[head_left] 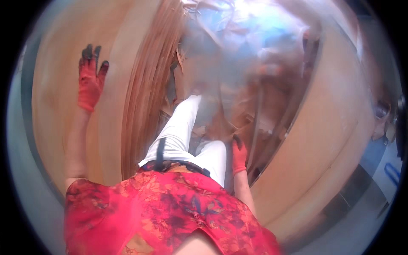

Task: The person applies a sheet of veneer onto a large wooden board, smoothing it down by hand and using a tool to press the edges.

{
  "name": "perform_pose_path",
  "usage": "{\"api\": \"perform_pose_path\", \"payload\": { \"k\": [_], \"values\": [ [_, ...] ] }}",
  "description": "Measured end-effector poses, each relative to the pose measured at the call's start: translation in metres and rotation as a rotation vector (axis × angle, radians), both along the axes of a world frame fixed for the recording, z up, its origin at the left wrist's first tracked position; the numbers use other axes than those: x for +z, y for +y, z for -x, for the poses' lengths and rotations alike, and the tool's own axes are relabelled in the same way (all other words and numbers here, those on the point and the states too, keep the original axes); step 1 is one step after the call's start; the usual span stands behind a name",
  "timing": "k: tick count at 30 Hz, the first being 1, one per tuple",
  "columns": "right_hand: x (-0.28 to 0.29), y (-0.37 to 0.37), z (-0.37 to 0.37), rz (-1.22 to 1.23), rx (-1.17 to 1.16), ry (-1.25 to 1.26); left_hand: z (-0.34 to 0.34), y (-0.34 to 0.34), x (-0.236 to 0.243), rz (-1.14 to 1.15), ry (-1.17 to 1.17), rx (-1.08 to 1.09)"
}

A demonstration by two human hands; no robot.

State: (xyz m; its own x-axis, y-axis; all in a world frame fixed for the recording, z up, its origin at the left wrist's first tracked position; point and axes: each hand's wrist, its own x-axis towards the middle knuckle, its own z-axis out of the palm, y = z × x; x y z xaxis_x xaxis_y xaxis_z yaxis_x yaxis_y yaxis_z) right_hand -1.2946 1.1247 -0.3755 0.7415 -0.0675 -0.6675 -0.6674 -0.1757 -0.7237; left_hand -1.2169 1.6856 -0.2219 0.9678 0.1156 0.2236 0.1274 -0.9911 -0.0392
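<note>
My left hand (90,80), in a red glove with dark fingertips, rests with fingers spread on the light wooden board (114,42) at the left. It holds nothing. That board tops a stack whose layered brown edges (146,89) face my legs. Lower down, my right hand (239,156) wears a matching red glove and hangs beside my right thigh. Close to it are brown sheets (272,106) leaning or lying between the two wooden surfaces. Its fingers are partly hidden and blurred, so whether it grips anything is unclear.
Another pale wooden board (331,114) curves along the right side. Ahead on the floor lie crumpled brown paper and shiny clear plastic sheeting (255,21), blurred by glare. My white-trousered legs (182,119) stand in the narrow gap. A blue object (392,173) sits at the far right.
</note>
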Motion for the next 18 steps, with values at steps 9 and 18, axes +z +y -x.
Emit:
{"api": "perform_pose_path", "payload": {
  "k": [9, 18],
  "values": [
    [-0.234, -0.002, -0.132, 0.312, -0.277, 0.233, -0.084, 0.095, -0.125, -0.097, 0.169, 0.138],
    [-0.531, -0.103, -0.085, 0.114, -1.002, 0.224, -0.025, 0.133, -0.145, 0.136, 0.148, 0.314]
  ]
}}
